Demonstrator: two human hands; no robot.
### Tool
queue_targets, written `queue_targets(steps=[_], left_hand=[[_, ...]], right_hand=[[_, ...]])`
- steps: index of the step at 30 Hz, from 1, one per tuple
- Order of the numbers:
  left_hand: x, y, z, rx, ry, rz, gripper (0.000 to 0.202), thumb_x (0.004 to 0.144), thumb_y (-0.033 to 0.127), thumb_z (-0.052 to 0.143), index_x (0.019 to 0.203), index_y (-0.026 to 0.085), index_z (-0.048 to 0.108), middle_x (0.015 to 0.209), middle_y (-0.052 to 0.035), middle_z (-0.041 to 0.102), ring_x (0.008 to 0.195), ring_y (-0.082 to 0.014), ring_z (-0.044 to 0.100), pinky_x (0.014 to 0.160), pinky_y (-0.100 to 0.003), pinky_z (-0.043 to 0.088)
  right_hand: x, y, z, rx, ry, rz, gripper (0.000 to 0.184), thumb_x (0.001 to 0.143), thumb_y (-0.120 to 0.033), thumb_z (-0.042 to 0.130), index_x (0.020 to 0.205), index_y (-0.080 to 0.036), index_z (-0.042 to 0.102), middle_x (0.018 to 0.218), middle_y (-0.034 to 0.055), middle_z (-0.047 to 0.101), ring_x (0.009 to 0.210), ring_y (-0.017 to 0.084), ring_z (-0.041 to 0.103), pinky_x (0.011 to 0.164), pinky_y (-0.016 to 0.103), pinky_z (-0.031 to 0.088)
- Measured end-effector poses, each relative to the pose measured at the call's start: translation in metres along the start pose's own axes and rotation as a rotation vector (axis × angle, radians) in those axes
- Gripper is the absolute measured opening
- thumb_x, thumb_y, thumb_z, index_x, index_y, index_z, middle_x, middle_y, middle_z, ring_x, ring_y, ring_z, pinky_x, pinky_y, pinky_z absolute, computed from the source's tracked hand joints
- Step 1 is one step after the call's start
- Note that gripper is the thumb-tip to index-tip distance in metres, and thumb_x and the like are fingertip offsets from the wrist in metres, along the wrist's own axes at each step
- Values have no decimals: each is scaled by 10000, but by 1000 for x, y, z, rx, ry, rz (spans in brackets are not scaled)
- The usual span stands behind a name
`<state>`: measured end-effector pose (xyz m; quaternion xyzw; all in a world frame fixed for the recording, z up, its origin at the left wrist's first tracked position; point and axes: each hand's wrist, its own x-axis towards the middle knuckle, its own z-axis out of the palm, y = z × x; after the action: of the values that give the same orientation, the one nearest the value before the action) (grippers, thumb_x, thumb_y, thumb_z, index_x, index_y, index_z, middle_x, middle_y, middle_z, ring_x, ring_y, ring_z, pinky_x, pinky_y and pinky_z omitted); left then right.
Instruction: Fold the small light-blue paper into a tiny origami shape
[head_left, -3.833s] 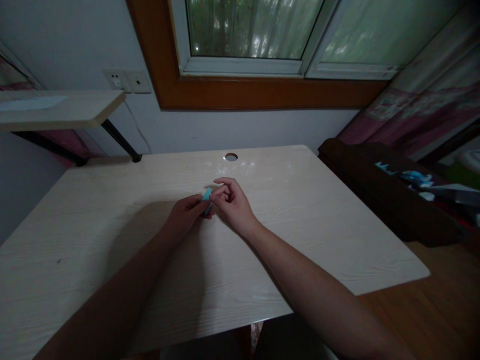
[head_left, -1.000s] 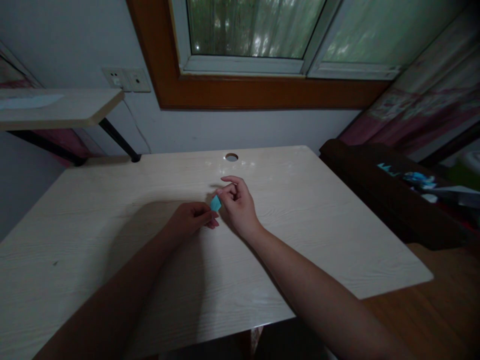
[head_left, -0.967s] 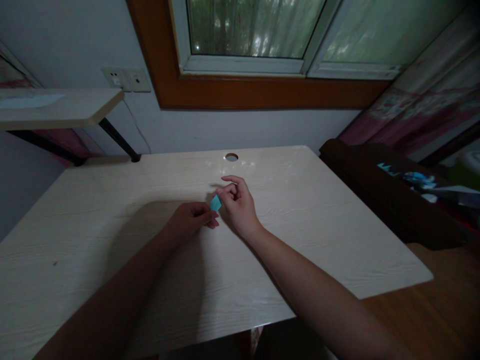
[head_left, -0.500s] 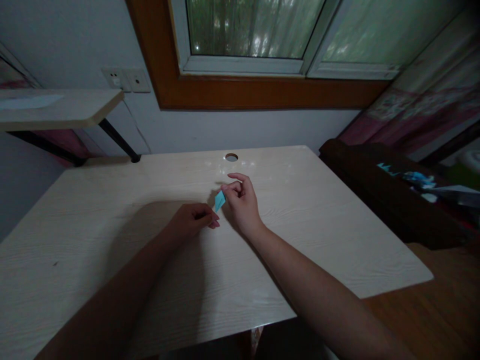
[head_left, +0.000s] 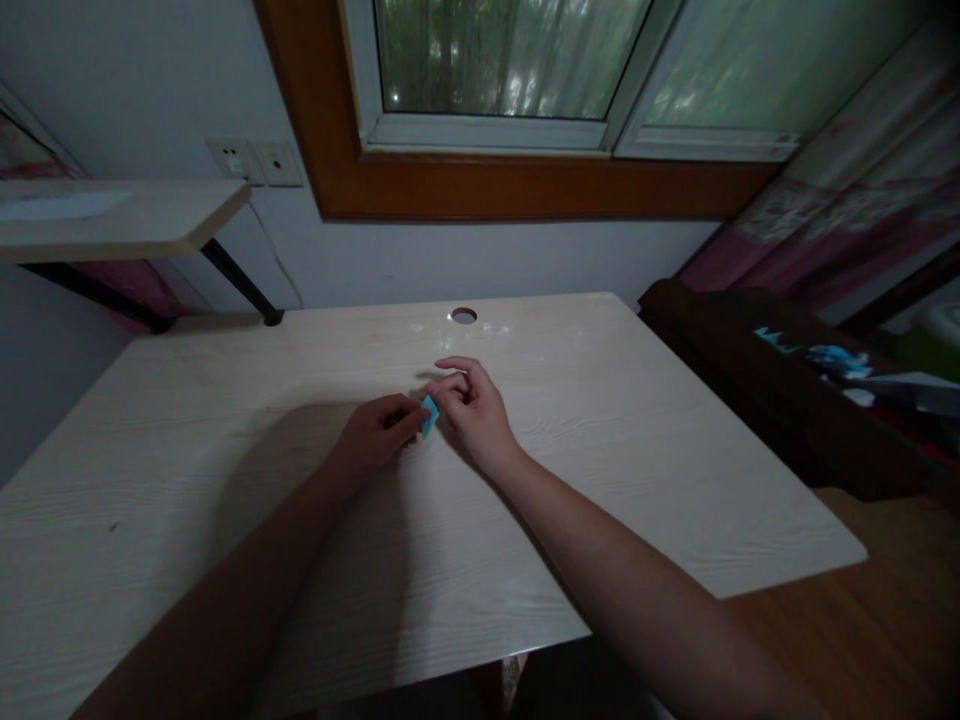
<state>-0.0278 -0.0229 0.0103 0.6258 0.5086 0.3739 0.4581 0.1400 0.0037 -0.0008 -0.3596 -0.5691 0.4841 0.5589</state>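
Observation:
A small folded piece of turquoise paper (head_left: 429, 415) is held just over the desk, between my two hands. My left hand (head_left: 381, 428) pinches its left side between thumb and fingers. From the upper right, my right hand (head_left: 466, 400) grips the top of the paper with thumb and index finger, while another finger stretches out to the left. Fingertips cover part of the paper, so its full shape is hidden. Beneath lies the pale wood-grain desk (head_left: 637, 480), with the shadow of my arms across its left half.
A raised shelf (head_left: 112, 235) on black legs stands at the desk's back left. Near the back edge is a round cable hole (head_left: 464, 316). Dark furniture (head_left: 720, 370) with blue and white items (head_left: 836, 358) stands right of the desk. A window (head_left: 510, 60) is behind.
My left hand has shifted its hold up onto the turquoise paper, covering more of it. My right hand has come slightly left and down, bringing both hands closer together.

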Motion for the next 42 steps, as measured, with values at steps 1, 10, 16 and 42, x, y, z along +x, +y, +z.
queue_targets(steps=[1,10,16,42], left_hand=[[0,-1,0,9,1,1,316,823,487,639,759,178,643,618,21,583,576,-125,517,560,-230,385],[2,0,-3,42,53,-15,315,830,473,632,735,173,644,632,23,565,605,-124,499,583,-233,368],[5,-3,-7,-21,177,-1,298,827,444,656,688,182,642,632,25,573,610,-117,509,589,-228,380],[9,-9,-6,-218,244,6,252,777,400,695,685,185,601,633,23,548,620,-124,503,583,-230,391]], right_hand=[[-1,0,0,-21,-17,-8,328,845,-380,693,1129,-267,577,766,-38,672,625,106,566,578,240,415],[-5,-7,3,7,-109,48,304,921,-460,571,1162,-275,565,918,0,665,487,69,470,438,217,366],[-3,-3,1,-153,-52,-15,262,938,-414,557,1133,-247,607,974,38,667,794,141,618,671,251,480],[1,6,-2,-440,-260,-24,172,886,-328,621,847,-189,714,763,7,636,680,120,529,636,243,388]])
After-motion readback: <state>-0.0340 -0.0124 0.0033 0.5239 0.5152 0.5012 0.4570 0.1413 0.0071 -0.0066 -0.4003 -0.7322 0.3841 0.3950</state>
